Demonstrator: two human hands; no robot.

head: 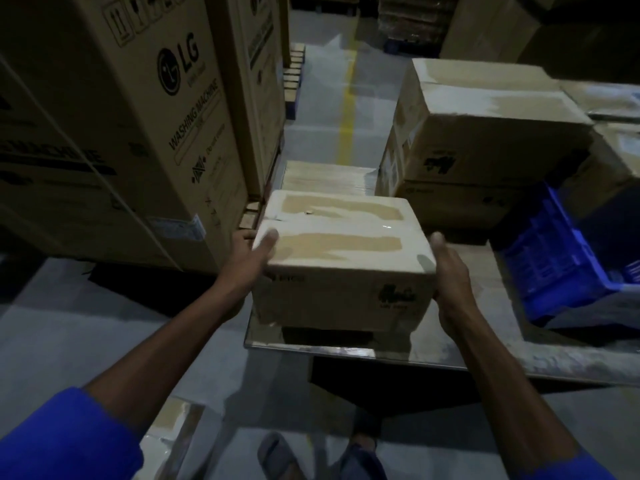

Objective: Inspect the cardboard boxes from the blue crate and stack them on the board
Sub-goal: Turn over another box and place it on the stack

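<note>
A cardboard box [341, 261] is held above the board [485, 355] between the left hand [250, 258] and right hand [450, 271], each grip curled round a side. Lowering flat beside the stacked boxes [485, 133] seems called for.

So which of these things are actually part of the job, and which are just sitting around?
Part of the job: the taped box gripped by the left hand and right hand; stacked boxes; blue crate; board.

Just there: washing machine cartons; yellow floor line.
</note>
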